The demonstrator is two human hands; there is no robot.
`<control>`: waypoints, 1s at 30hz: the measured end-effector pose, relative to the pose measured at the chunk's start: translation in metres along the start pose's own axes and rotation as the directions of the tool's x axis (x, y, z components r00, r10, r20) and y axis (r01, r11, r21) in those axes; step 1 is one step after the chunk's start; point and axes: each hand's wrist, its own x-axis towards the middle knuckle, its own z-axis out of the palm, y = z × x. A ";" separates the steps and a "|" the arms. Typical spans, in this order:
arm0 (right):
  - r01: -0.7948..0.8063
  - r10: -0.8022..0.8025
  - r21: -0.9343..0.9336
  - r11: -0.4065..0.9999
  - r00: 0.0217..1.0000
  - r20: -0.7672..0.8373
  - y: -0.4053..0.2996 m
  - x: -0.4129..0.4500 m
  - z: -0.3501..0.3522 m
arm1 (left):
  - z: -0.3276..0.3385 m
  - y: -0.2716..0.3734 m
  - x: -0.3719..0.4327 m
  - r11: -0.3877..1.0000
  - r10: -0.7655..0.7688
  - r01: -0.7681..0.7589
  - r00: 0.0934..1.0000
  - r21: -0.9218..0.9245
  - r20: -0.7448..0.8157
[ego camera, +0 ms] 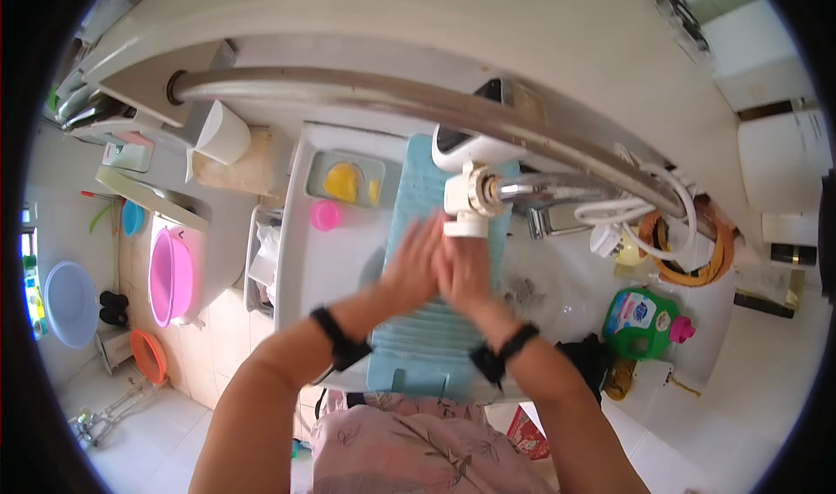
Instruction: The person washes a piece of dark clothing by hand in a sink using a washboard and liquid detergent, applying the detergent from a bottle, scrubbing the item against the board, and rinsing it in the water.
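Observation:
My left hand (413, 262) and my right hand (465, 273) touch each other, palms turned inward. Both are blurred, and no object shows between them. Part of the fingers is hidden by the white tap fitting (465, 200) just above. Beneath the hands, a light blue ribbed washboard (424, 347) spans the white sink (326, 285). Left of the board, a clear dish (317, 187) contains yellow soap (341, 181). A small pink cup (325, 215) stands just in front of that dish.
A metal pipe (366, 92) crosses above the sink, with a white cable (682, 232) looped at its right. To the right lies a green detergent bottle (640, 324). At left are a pink basin (171, 277), a blue basin (70, 304) and an orange basin (149, 357).

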 end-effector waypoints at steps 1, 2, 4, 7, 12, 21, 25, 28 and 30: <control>-0.057 0.058 -0.052 0.997 0.998 0.017 0.017 0.024 -0.005 | -0.012 -0.012 0.028 0.997 -0.057 0.060 0.997 -0.056 0.051; -0.082 0.082 -0.176 0.981 0.997 -0.006 0.029 0.042 -0.008 | -0.018 -0.015 0.041 0.998 -0.049 0.051 0.998 -0.045 0.040; -0.101 0.092 -0.302 0.948 0.995 -0.045 0.033 0.052 -0.009 | -0.025 -0.020 0.057 0.981 -0.138 0.139 0.990 0.136 -0.018; -0.076 0.065 -0.089 0.993 0.991 -0.114 0.006 0.029 -0.010 | -0.020 -0.011 0.025 0.983 -0.172 0.173 0.985 -0.069 0.019; -0.021 0.015 0.140 0.990 0.999 0.048 -0.036 -0.044 -0.024 | -0.040 0.000 -0.039 0.927 -0.076 0.039 0.993 -0.373 -0.086; -0.212 0.600 0.968 -0.135 0.760 0.250 -0.095 -0.051 -0.063 | -0.096 0.051 -0.004 0.871 0.095 -0.249 0.931 -0.424 -0.352; -0.175 0.797 0.983 0.052 0.600 0.065 -0.074 -0.057 -0.094 | -0.110 0.082 0.009 0.880 0.185 -0.329 0.902 -0.343 -0.389; -0.357 0.792 0.934 0.019 0.575 0.204 -0.061 -0.076 -0.106 | -0.102 0.101 0.020 0.765 0.102 -0.303 0.928 -0.568 -0.357; -0.309 0.806 0.951 -0.021 0.557 0.199 -0.064 -0.077 -0.107 | -0.098 0.116 0.028 0.580 0.025 -0.200 0.973 -0.790 -0.228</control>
